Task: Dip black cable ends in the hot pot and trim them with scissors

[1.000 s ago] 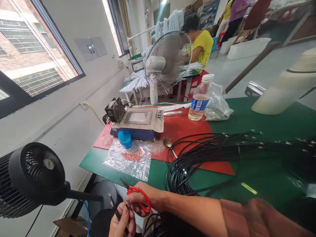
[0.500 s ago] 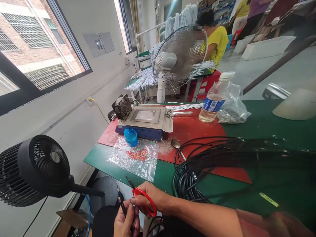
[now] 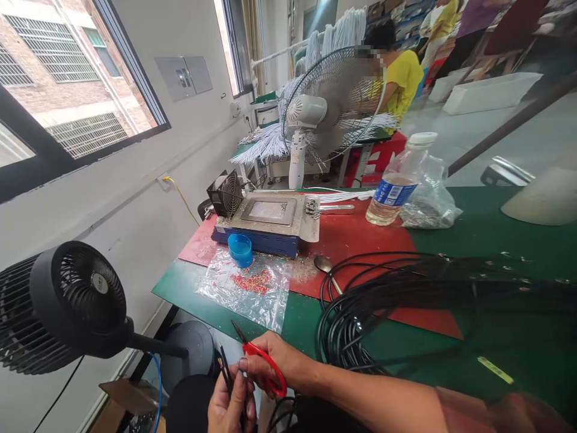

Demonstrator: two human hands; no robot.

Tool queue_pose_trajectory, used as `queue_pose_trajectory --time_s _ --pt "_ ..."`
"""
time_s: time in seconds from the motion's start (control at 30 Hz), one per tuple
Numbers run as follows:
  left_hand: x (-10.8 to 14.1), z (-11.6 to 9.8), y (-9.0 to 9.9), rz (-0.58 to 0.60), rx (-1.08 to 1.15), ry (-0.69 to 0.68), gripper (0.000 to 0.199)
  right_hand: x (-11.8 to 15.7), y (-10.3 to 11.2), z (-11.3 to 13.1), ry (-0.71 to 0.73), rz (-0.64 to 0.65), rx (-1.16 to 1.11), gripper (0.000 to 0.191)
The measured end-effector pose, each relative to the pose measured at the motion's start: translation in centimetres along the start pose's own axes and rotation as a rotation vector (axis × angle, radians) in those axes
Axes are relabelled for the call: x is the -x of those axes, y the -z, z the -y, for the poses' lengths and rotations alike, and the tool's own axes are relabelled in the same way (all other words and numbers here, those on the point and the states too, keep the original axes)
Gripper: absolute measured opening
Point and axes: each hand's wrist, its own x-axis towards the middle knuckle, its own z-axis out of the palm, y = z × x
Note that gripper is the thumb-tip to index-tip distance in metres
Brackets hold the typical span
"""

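Note:
In my right hand [image 3: 265,364] I hold red-handled scissors [image 3: 276,368], their dark blades pointing up and left. My left hand [image 3: 229,400] is closed around black cables [image 3: 224,367], whose thin ends stick up past the fingers. Thumb and fingertips of both hands meet at a small spot; what is pinched there is too small to make out. Beyond the hands lies a clear plastic bag [image 3: 265,310] with red and yellow bits [image 3: 252,281] on it. A large coil of black cable [image 3: 347,328] lies on the table right of the hands.
Behind the bag stand a blue cup [image 3: 240,251] and a solder pot [image 3: 270,211] with a small fan [image 3: 225,192]. A spoon [image 3: 323,263], a bottle [image 3: 391,192] and a bag of metal bits [image 3: 428,210] lie further right. A black fan [image 3: 76,300] stands left; a person in yellow [image 3: 403,81] sits beyond.
The view has shifted slightly. The black cable ends in my left hand have turned a little and stand closer together. Both hands keep their hold, with the scissors still in the right.

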Motion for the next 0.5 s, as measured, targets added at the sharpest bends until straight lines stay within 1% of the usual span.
queue_pose_trajectory --time_s 0.13,0.2,0.27,0.33,0.4,0.5 --pt "0.05 0.17 0.11 0.011 0.013 0.05 0.045 0.07 0.04 -0.5 0.08 -0.068 0.196 0.043" --pt "0.06 0.18 0.17 -0.009 0.015 0.07 0.048 0.11 0.01 -0.43 0.117 -0.105 0.267 0.042" --pt "0.05 0.11 0.22 -0.035 0.025 0.059 0.047 0.13 -0.01 -0.13 0.091 -0.08 0.221 0.045" --pt "0.04 -0.03 0.27 -0.039 0.02 0.035 0.046 0.11 0.01 0.2 0.028 -0.035 0.096 0.049" --pt "0.03 -0.17 0.33 -0.02 0.0 0.027 0.047 0.02 0.09 0.35 -0.016 -0.016 -0.008 0.051" --pt "0.05 -0.28 0.43 0.008 -0.013 0.043 0.046 -0.14 0.26 0.14 -0.025 -0.019 -0.041 0.051"
